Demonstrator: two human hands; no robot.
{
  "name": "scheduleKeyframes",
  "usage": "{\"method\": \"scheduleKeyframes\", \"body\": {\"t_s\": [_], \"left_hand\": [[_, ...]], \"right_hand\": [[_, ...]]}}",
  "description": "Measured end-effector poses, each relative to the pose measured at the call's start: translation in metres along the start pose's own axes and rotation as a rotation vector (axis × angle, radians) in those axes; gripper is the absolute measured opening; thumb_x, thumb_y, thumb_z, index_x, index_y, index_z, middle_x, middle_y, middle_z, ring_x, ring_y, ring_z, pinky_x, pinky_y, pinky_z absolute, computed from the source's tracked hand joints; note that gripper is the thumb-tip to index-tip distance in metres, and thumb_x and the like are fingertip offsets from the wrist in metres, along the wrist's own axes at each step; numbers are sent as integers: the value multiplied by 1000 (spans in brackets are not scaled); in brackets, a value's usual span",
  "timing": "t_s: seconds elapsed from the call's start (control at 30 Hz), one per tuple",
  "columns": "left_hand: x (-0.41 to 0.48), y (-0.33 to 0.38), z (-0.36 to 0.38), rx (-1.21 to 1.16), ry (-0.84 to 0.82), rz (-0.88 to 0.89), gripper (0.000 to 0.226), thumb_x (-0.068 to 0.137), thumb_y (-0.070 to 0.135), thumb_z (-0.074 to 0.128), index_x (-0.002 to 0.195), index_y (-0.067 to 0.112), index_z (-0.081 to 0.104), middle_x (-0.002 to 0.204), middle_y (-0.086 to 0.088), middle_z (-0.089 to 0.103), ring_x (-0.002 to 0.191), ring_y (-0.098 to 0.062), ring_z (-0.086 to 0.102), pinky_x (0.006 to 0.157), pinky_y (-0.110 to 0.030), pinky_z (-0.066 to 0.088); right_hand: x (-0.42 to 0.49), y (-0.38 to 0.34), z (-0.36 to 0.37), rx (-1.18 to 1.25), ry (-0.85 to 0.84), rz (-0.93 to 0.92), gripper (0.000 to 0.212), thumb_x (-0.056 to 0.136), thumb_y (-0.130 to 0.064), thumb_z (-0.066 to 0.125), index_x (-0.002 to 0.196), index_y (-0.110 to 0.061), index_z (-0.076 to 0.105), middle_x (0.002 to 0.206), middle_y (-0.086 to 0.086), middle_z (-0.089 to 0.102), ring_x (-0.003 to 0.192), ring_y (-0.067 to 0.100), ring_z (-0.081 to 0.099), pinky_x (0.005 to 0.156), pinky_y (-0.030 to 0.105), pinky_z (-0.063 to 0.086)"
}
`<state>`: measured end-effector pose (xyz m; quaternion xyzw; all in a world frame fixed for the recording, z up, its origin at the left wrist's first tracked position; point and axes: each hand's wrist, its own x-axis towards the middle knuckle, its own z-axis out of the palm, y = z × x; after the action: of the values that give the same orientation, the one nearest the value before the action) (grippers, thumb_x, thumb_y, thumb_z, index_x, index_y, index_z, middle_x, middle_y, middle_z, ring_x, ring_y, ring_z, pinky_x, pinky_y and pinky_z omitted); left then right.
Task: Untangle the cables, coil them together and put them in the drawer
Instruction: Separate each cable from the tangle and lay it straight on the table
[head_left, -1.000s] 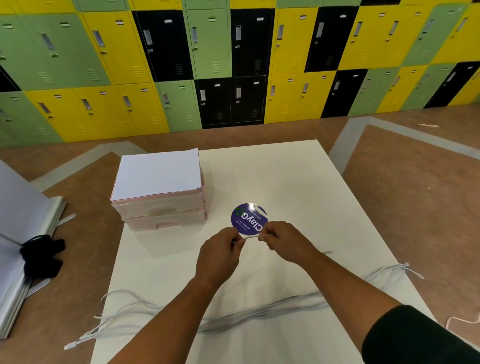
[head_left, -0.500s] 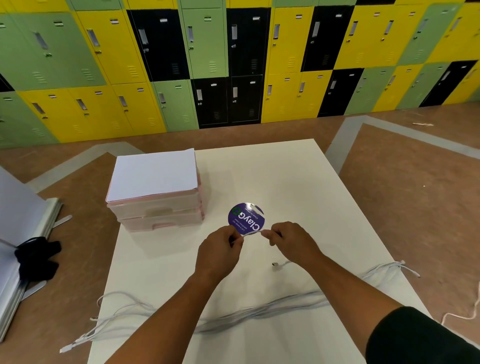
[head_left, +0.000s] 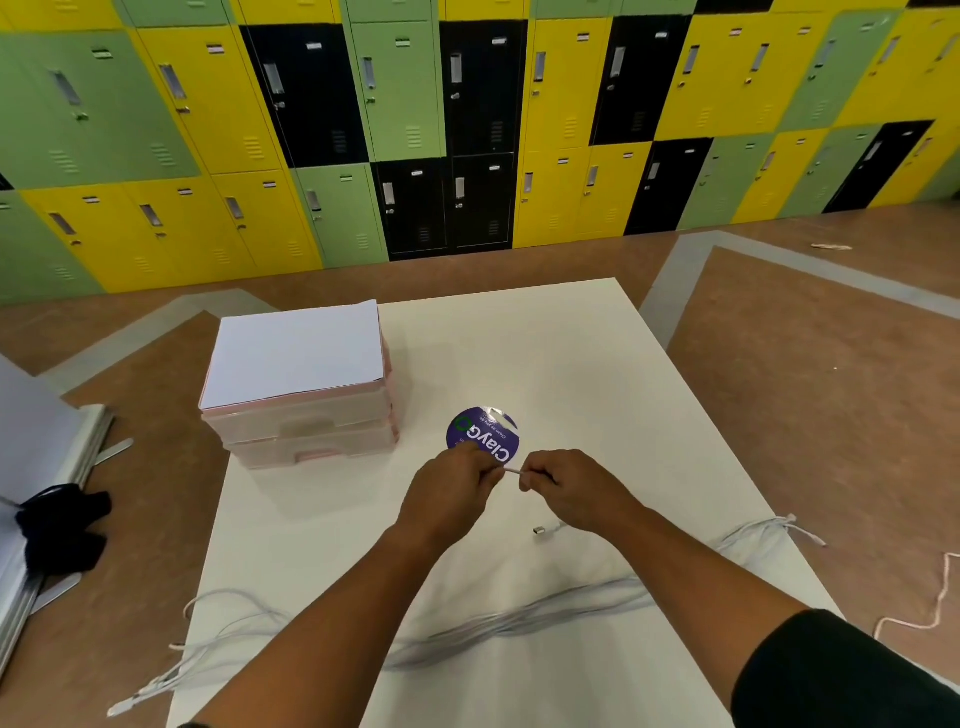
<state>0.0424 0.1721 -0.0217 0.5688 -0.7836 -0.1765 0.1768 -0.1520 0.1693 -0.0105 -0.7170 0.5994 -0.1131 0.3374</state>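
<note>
Head view: a white desk (head_left: 571, 364) stands on a brown floor (head_left: 805, 389), with a wall of green, yellow and black lockers (head_left: 467, 104) beyond. A round purple sticker (head_left: 480, 434) lies on the desk. Left of the sticker sits the pink drawer unit (head_left: 311, 431), drawers closed, white paper (head_left: 296, 353) on top. Just this side of the sticker the left hand (head_left: 452, 493) and right hand (head_left: 571, 493) meet, the fingers of each pinching a thin white cable (head_left: 513, 471) stretched short between them. A plug end (head_left: 538, 531) lies loose nearer than the sticker. Nearer again, the pale cable bundle (head_left: 545, 613) runs straight across the desk, its ends spilling over both side edges.
</note>
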Motion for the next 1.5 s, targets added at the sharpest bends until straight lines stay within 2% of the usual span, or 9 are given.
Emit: {"method": "scheduleKeyframes", "body": {"t_s": [0.17,0.3,0.47,0.6,0.7,0.93,1.1,1.23,1.5], "left_hand": [[-8,4,4,-70,63,-36,21,99,34,55,104,22,72,99,3,73,83,-17,64,67,-27,50],[-12,2,5,-77,65,-76,21,99,37,54,100,23,69,90,4,72,69,-11,51,54,-15,29],[-14,-4,8,-94,56,-124,21,99,39,54,101,24,70,91,6,71,72,-10,55,55,-16,33],[-14,-6,8,-144,51,-174,19,99,35,55,96,23,70,81,5,68,68,-12,54,55,-19,33],[-14,-4,9,-176,22,-180,19,99,36,55,93,24,69,75,10,63,66,-11,55,55,-19,33],[-13,8,17,-243,-103,-141,16,99,34,57,92,27,70,71,14,62,66,-5,58,57,-14,34],[-8,22,27,-240,-207,-85,17,99,33,55,93,27,71,69,15,63,62,-1,57,57,-12,36],[-5,22,35,-242,-248,-78,18,99,32,56,92,25,71,80,11,70,72,-6,63,69,-26,52],[3,28,46,-301,-217,-119,16,97,24,62,83,32,66,76,17,67,74,4,62,62,-7,42]], "right_hand": [[0,4,-5,-30,30,61,31,95,-41,57,74,-23,68,62,-12,58,57,7,51,56,24,36],[1,23,-10,-123,170,230,68,77,-77,59,53,-17,39,51,0,48,49,16,41,54,30,33],[-6,37,-20,105,71,180,36,92,-48,64,68,-21,69,59,1,58,53,14,47,59,30,39],[-12,47,-35,205,8,139,17,97,-24,59,87,-24,73,71,-1,64,67,13,55,67,27,44],[-13,53,-43,171,108,175,16,94,-31,64,81,-22,71,71,-7,65,70,11,60,67,26,46],[-27,63,-61,-114,377,359,63,72,-75,67,58,-17,45,51,-4,47,50,14,45,52,29,34],[-32,83,-64,-42,325,324,41,90,-50,64,64,-23,49,58,-5,52,58,17,50,55,31,36],[-39,102,-69,31,267,277,14,99,-28,57,89,-30,66,70,-8,60,62,8,54,59,26,41],[-63,142,-72,-13,401,509,24,91,-39,65,72,-27,57,63,-7,57,64,14,55,61,33,44]]}}
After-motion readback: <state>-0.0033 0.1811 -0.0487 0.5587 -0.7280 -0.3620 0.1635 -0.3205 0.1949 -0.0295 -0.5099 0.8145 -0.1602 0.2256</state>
